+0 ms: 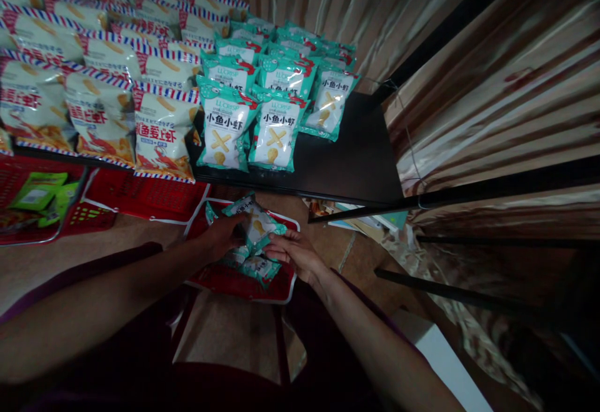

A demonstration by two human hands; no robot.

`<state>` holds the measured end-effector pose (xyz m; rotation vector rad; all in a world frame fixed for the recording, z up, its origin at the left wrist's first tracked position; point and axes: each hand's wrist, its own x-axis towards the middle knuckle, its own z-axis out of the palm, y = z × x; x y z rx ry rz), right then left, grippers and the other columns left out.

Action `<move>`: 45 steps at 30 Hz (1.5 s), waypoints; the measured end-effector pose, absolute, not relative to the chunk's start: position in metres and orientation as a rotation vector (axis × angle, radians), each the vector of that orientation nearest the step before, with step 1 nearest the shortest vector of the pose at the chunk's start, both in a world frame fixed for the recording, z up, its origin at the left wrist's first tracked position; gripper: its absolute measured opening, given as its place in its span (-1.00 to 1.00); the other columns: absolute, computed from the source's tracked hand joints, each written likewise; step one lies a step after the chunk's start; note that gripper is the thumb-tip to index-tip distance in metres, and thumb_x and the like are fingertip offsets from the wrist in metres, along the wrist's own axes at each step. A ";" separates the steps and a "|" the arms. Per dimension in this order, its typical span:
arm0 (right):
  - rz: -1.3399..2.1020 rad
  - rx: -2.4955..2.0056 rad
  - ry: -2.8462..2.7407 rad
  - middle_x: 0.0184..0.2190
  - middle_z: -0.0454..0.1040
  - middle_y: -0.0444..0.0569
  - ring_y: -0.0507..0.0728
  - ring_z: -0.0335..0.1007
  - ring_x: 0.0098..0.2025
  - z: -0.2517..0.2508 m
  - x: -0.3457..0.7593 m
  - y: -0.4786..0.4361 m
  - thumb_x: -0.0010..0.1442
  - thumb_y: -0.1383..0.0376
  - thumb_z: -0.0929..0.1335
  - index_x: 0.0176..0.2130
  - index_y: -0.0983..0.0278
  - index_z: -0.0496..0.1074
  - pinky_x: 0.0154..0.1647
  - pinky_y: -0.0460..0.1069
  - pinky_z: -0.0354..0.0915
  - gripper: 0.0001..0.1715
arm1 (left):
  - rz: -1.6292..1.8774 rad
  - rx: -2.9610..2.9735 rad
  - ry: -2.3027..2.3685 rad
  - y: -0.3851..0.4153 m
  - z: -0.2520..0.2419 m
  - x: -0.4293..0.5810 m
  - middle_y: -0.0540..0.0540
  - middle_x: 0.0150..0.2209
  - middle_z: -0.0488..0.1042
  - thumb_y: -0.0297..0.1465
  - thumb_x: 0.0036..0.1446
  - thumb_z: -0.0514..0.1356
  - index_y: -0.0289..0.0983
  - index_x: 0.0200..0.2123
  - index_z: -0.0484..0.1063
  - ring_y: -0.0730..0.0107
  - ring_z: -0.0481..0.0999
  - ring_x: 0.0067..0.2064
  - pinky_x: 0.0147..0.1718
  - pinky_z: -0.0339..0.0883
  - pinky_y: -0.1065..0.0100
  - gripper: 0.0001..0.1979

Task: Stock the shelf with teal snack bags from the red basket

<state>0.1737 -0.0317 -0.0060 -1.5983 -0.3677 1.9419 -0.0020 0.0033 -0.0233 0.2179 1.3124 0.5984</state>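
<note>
Over the red basket (213, 277) nearest us, the fingers of our left hand (227, 237) and right hand (295, 254) grasp a teal-and-white snack bag (257, 226) from either side, with more teal bags (259, 268) inside the rim beneath it. Beyond, along the black shelf's (359, 165) front edge, stand teal packets (273, 134); striped-edged packets (162, 127) fill its left part.

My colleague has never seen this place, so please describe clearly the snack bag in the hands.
Find the black shelf, then the rightmost red basket below its front edge. Over this basket is a teal-and-white snack bag. Unlike the teal bags beneath it, it is held between the left hand and the right hand.
</note>
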 end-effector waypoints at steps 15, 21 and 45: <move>1.915 -1.599 -0.454 -0.63 0.48 -0.17 -0.03 0.40 -0.59 -0.005 0.175 -0.031 -0.22 0.28 0.53 -0.46 0.29 0.39 -0.55 -0.15 0.32 -0.68 | 0.567 0.162 1.272 0.004 -0.012 0.000 -0.10 -0.42 0.52 -0.41 0.13 0.13 -0.33 -0.37 0.42 0.35 0.50 -0.43 -0.44 0.42 0.32 -0.89; 1.727 -1.634 -0.949 -0.67 0.37 -0.23 -0.03 0.26 -0.63 -0.008 0.172 -0.033 -0.09 0.16 0.44 -0.48 0.23 0.29 -0.58 -0.12 0.21 -0.72 | 0.570 0.301 1.286 -0.001 -0.014 -0.007 -0.12 -0.42 0.54 -0.33 -0.02 0.27 -0.31 -0.38 0.45 0.27 0.52 -0.34 -0.27 0.40 0.24 -0.83; 0.595 -1.152 -2.687 -0.43 0.40 -0.09 0.05 0.25 -0.40 0.009 0.156 -0.061 0.22 0.39 0.29 -0.40 0.26 0.38 -0.42 -0.06 0.08 -0.84 | 0.600 0.168 1.088 -0.001 -0.002 0.005 0.00 -0.51 0.51 -0.35 -0.10 0.36 -0.30 -0.35 0.47 0.43 0.46 -0.52 -0.45 0.35 0.38 -0.77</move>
